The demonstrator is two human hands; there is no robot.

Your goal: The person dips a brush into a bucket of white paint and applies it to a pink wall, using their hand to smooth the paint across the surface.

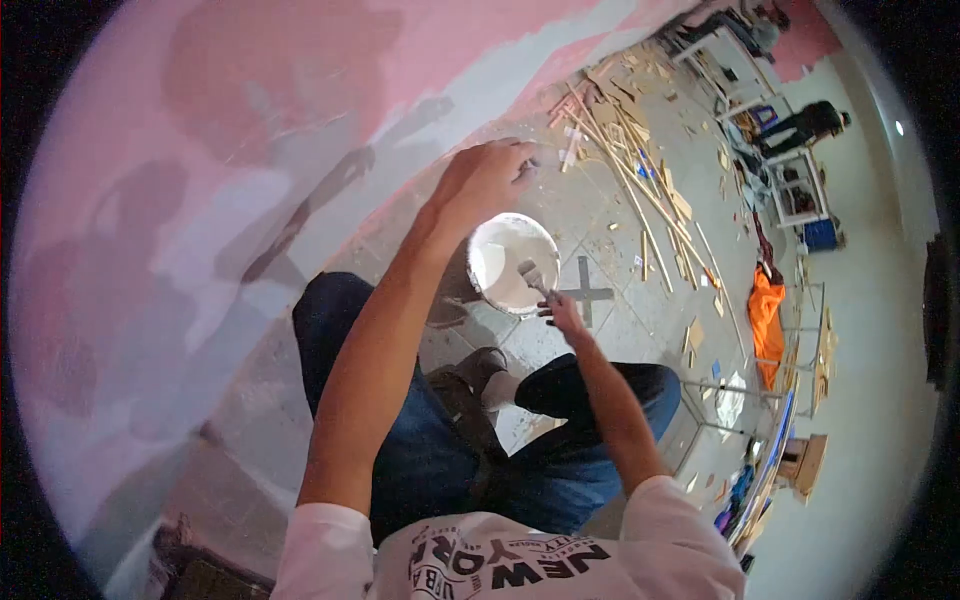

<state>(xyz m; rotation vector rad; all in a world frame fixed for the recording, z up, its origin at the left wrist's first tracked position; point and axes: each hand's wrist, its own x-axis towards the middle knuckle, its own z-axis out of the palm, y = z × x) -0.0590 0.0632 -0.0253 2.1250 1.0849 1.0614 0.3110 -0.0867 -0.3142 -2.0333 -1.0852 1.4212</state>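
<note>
A paintbrush point(530, 274) is gripped by its handle in my right hand point(566, 317), its bristles over the mouth of a white bucket point(473, 262). Pale, creamy liquid point(508, 262) fills part of that bucket, which stands on the floor in front of my feet. My left hand point(492, 172) is raised above the bucket's far side, near the wall, with its fingers curled inward; I cannot tell what, if anything, is in them. Pink and pale patches cover the wall point(290, 70) along my left side.
Loose wooden strips point(640, 200) and scraps lie across the tiled floor ahead and to the right. A dark cross mark point(585, 293) is beside the bucket. Farther right are an orange cloth point(767, 320), a white frame point(797, 190) and a bending person point(815, 125).
</note>
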